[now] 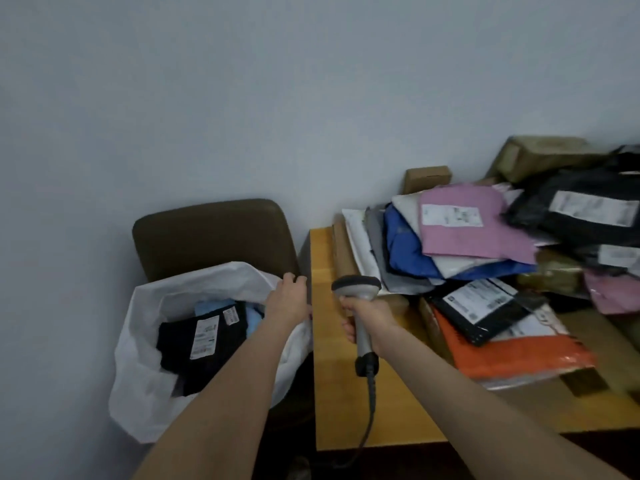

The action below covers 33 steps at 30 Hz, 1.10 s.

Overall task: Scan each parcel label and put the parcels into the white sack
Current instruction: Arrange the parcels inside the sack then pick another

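Head view shows the right hand [367, 318] clenched around the handle of a grey handheld barcode scanner [358, 289], its head aimed toward the heap of unscanned parcels, probably to read the next label. The left hand [289, 301] lies on the rim of the white plastic sack [138, 375], likely keeping its mouth spread; whether its fingers pinch the plastic I cannot tell. Inside the sack sit a black bagged parcel with a white label [197, 341] and a pale blue one [214, 306]. The sack stands on a brown padded chair [214, 233] pushed against the yellow wooden table [346, 393], so drops are short. A pink mailer [467, 233], an orange mailer [512, 356] and a brown cardboard box [427, 178] wait there, beneath a bare pale grey wall [242, 98].
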Each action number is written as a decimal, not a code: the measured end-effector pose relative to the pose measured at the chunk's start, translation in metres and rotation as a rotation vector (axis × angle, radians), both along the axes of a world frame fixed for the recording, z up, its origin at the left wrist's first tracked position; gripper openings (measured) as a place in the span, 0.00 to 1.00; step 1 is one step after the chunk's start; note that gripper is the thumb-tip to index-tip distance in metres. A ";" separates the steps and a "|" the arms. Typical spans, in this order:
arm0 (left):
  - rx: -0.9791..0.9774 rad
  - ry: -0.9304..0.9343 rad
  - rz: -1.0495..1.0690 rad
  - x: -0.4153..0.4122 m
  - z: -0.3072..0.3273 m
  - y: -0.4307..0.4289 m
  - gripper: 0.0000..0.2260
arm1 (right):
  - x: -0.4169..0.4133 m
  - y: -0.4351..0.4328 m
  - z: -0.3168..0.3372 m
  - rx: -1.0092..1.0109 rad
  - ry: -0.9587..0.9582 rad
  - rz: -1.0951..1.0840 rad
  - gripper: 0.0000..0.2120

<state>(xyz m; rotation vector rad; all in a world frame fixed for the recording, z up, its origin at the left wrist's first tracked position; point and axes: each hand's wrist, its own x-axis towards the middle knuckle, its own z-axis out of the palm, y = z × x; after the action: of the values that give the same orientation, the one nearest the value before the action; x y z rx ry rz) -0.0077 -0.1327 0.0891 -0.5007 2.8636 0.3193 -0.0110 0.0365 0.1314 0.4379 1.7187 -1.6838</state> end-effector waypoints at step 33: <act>1.079 0.049 0.402 -0.249 0.024 0.213 0.14 | -0.215 0.223 0.008 0.178 0.222 -0.311 0.16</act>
<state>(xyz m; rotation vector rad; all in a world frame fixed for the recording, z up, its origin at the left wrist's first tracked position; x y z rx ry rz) -0.2563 0.0806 0.1134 -0.7829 2.1183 1.7744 -0.2259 0.2596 0.1398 0.6495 2.0586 -1.8594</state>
